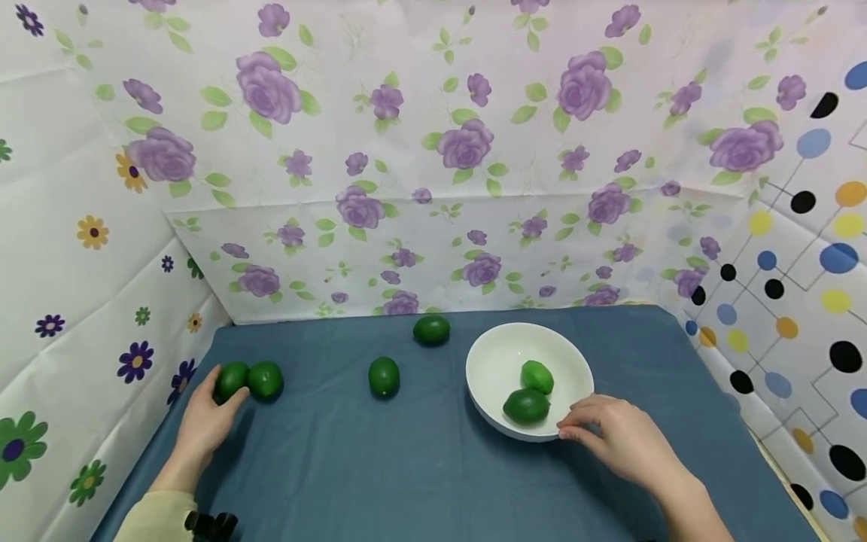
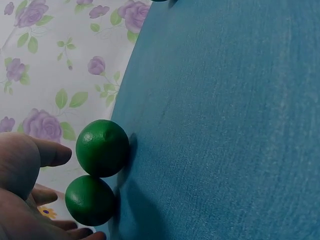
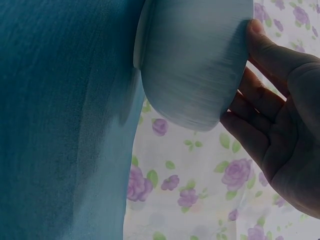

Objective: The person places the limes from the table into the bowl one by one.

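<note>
At the left of the head view, my left hand (image 1: 206,421) reaches around a dark green lime (image 1: 232,382), its thumb and fingers spread. A second lime (image 1: 266,381) touches that one on the right. The left wrist view shows the thumb (image 2: 55,153) close to the limes, with a gap between. On the right, my right hand (image 1: 619,436) pinches the rim of a white bowl (image 1: 491,376) at its near right side. Inside the bowl lie a dark green lime (image 1: 526,406) and a lighter green lime (image 1: 537,376). The bowl's outer wall (image 3: 195,65) fills the upper right wrist view.
Two more limes lie apart on the blue cloth (image 1: 325,467): one lime (image 1: 384,378) near the middle, another lime (image 1: 431,330) farther back. A flowered sheet (image 1: 420,248) rises behind the table. Patterned sheets stand at the left and right sides.
</note>
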Tool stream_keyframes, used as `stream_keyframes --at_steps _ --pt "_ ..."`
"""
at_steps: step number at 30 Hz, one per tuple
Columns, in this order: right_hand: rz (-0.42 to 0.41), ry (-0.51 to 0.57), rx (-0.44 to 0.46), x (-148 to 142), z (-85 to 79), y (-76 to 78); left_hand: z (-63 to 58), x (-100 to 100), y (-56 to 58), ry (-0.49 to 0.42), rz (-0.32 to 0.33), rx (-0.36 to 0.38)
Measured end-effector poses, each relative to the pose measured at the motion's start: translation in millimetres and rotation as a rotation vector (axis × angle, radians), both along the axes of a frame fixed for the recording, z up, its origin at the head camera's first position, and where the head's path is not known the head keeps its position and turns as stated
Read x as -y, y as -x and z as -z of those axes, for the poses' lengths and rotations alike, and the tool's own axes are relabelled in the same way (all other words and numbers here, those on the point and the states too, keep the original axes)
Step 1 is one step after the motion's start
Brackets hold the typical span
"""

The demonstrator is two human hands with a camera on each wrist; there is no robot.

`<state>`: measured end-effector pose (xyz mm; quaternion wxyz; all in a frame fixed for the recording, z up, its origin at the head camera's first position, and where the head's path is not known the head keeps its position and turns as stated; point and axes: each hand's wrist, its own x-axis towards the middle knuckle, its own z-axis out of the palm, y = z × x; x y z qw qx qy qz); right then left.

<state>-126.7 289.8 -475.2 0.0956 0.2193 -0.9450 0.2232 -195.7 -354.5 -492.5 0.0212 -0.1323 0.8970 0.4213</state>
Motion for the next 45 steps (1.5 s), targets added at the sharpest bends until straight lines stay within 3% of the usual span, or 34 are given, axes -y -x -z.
stream_keyframes --at_steps 7,12,16,22,29,35,45 --pt "-0.013 0.005 -0.009 2.1 2.6 0.8 1.5 6.1 5.5 0.036 -0.002 -0.025" --pt "-0.019 0.003 -0.006 2.0 1.7 1.8 8.5 9.4 7.7 0.056 0.020 -0.012" --pt "-0.017 0.005 -0.004 1.9 0.9 1.6 14.2 10.8 7.7 0.087 0.029 -0.044" --pt "-0.010 0.006 0.001 0.1 0.2 0.2 19.7 9.5 9.7 0.085 -0.048 -0.102" --pt "-0.003 -0.003 -0.001 -0.6 0.6 0.9 20.8 7.1 13.6 0.049 -0.120 -0.118" --pt "-0.004 -0.003 0.004 -0.5 -0.7 0.9 19.6 5.6 14.2 0.063 -0.136 -0.108" --pt "0.004 -0.008 0.004 -1.1 0.0 0.6 17.1 6.5 11.0 0.072 -0.105 -0.080"
